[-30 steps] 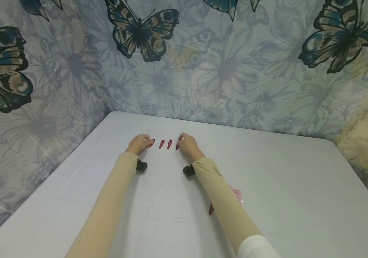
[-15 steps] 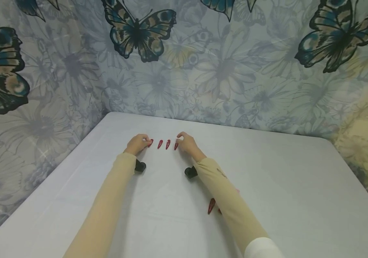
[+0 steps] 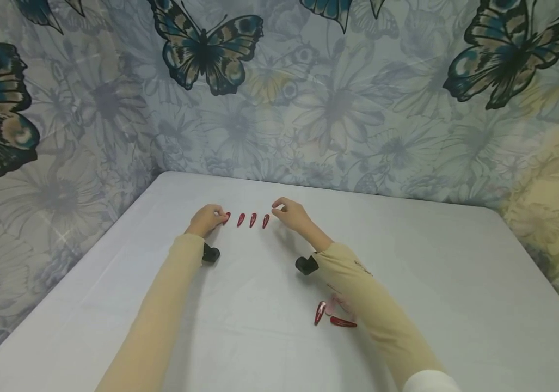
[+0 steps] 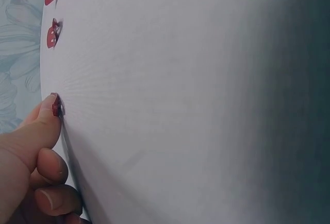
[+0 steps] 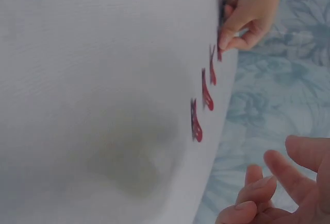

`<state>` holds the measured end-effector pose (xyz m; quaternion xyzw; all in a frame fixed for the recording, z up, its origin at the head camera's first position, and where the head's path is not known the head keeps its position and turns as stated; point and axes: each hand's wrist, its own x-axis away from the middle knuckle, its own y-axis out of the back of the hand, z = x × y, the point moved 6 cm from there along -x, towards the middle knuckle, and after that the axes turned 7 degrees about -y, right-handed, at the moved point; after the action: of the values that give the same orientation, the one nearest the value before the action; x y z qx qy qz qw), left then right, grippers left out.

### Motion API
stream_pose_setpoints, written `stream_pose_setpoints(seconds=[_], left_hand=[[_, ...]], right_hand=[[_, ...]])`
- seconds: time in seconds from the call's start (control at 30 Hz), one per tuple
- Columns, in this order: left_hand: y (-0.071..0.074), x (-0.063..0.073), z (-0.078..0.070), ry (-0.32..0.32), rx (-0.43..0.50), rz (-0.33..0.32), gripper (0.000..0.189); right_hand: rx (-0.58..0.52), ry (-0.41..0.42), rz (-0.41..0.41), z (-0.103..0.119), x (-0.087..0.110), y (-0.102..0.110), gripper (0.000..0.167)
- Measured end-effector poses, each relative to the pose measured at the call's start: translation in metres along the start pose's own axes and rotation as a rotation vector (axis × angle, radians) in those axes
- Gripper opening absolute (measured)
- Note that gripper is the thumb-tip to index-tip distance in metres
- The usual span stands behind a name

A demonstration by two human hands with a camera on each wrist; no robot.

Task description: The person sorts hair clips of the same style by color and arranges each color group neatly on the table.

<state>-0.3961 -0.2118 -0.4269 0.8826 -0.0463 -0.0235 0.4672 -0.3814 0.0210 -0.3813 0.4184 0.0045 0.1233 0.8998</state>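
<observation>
Several red snap hair clips stand side by side in a short row toward the far side of the white table. At the left end, my left hand (image 3: 206,219) pinches a red hair clip (image 4: 56,106) between thumb and finger, down at the tabletop. Two middle clips, one a red hair clip (image 3: 252,220), lie untouched, slanting the same way. Beside the right-end hair clip (image 3: 266,221) my right hand (image 3: 293,214) hovers, apart from it, fingers loosely bent with a gap between thumb and forefinger. The right wrist view shows this right hand (image 5: 289,183) holding nothing.
Nearer the body, two more red hair clips (image 3: 320,313) lie by a pink, see-through item (image 3: 340,305) partly hidden under the right sleeve. A dark camera (image 3: 307,265) sits on each wrist. Butterfly-print cloth (image 3: 338,109) hangs behind the white table (image 3: 431,272).
My right hand has let go of the right-end hair clip and drawn away to the right. My left hand keeps its pinch. The nearer clips have come out from behind the right sleeve.
</observation>
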Motion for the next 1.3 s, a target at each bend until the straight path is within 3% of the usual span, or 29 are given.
stream_pose_setpoints(seconds=[0.5,0.73,1.3], left_hand=[[0.001,0.004,-0.003,0.014,0.006,0.002,0.021],[0.001,0.004,-0.002,0.013,0.003,0.0,0.022],[0.001,0.003,0.002,0.017,0.046,-0.022,0.021]], right_hand=[[-0.063,0.162,0.031,-0.007,0.043,0.017,0.028],[-0.094,0.193,0.023,-0.02,0.063,0.022,0.027],[-0.131,0.231,0.094,-0.043,0.114,0.035,0.025]])
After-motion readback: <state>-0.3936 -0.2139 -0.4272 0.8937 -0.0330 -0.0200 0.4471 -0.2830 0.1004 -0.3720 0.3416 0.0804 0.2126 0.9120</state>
